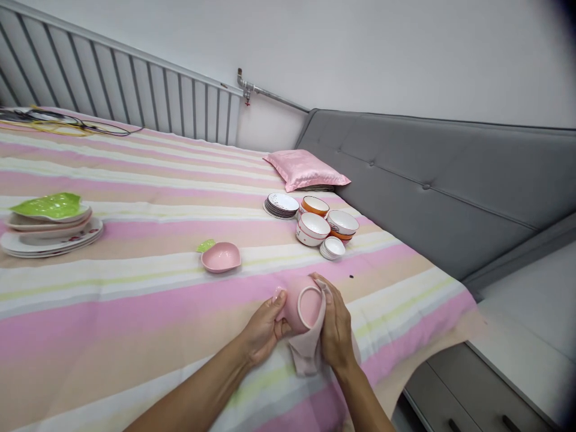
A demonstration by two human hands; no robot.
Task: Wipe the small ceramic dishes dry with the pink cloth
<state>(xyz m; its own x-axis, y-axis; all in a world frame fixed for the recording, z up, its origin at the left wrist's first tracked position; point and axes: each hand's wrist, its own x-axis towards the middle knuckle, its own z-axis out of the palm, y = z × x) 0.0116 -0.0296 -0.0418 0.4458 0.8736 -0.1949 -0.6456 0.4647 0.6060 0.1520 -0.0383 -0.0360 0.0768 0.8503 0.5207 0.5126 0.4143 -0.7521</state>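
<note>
Between my two hands is a pink bowl (pixel 292 303), tipped so that its round base ring faces me. My left hand (pixel 266 327) grips its left edge, thumb on top. A pale pink cloth (pixel 308 351) is in my right hand (pixel 336 324), pressed against the bowl's right side and hanging down below it. The bowl's inside is hidden. Farther off on the striped bed sheet (pixel 148 336) lies another pink bowl (pixel 220 258) with a green leaf-shaped handle, upright and apart from my hands.
Stacked bowls (pixel 314 228), small white dishes (pixel 333 247) and a plate stack (pixel 282 204) stand ahead, near a pink pillow (pixel 306 168). At left, a green leaf-shaped dish (pixel 47 206) tops stacked plates (pixel 54 245). Cables (pixel 67 123) lie far left. A grey headboard (pixel 432 174) borders the right.
</note>
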